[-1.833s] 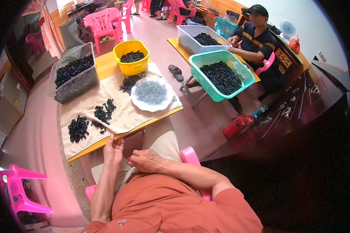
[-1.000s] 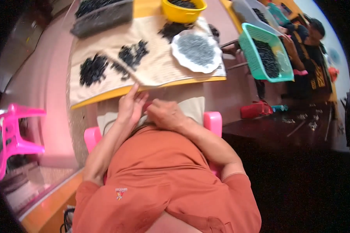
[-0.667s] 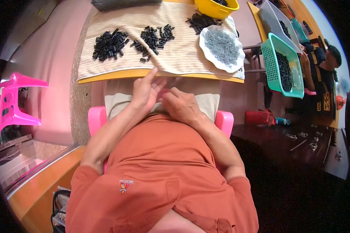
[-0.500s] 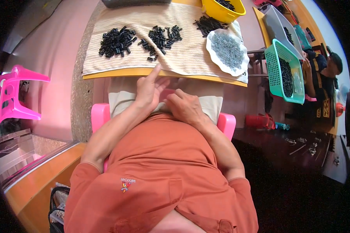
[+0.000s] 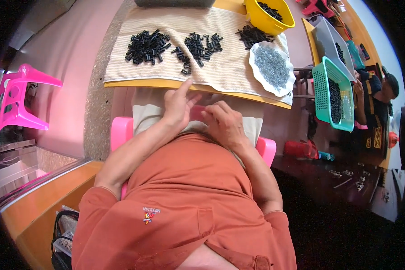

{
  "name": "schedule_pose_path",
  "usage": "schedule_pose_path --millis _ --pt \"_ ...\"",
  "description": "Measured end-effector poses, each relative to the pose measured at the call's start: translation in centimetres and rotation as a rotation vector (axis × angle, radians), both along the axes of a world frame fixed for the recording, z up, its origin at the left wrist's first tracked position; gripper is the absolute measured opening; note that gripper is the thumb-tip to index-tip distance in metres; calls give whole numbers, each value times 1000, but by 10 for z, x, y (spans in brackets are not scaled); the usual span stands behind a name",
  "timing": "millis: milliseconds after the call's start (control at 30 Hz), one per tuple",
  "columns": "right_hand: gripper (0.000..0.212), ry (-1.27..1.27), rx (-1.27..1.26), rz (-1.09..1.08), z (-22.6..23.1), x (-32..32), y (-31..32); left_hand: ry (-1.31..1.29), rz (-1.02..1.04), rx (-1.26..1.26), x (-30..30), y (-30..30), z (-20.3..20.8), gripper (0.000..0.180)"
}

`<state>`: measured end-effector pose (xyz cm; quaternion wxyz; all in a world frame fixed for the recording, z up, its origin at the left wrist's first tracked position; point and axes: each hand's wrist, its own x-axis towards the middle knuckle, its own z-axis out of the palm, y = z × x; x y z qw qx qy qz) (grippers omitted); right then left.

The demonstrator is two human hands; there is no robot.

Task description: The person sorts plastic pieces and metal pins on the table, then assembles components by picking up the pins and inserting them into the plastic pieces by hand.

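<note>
Just beneath the near edge of the cloth-covered table, my left hand point(image 5: 177, 107) is raised with its fingers stretched and apart; nothing shows in it. Close to its right, my right hand point(image 5: 226, 122) has its fingers bent inward over my lap, and whatever lies under them is hidden. Beyond my left fingertips lie a heap of short black tubular pieces point(image 5: 147, 47) and a looser group of similar black pieces point(image 5: 197, 48) on a cream striped cloth point(image 5: 229, 67). A white scalloped dish point(image 5: 281, 92) holds many small clear pieces point(image 5: 271, 66) at the right.
Slim black pieces point(image 5: 253, 37) lie beside a yellow basin point(image 5: 266, 24). Farther right, a green basket point(image 5: 320, 87) holds black pieces, near a seated person point(image 5: 377, 92). A pink stool point(image 5: 20, 99) stands at the left. Pink chair arms point(image 5: 122, 133) flank me.
The whole view has shifted, so the table sits a little lower and farther right. My right hand has drawn slightly away from my left.
</note>
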<state>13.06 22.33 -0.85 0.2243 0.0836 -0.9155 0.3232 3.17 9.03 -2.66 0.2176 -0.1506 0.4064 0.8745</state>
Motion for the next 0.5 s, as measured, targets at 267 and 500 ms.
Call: schedule_pose_path --millis 267,500 --pt "12 86 -18 91 49 -47 8 42 23 -45 1 -4 6 25" --pt "15 -74 245 59 55 -97 -12 33 68 -74 -12 -19 6 32"
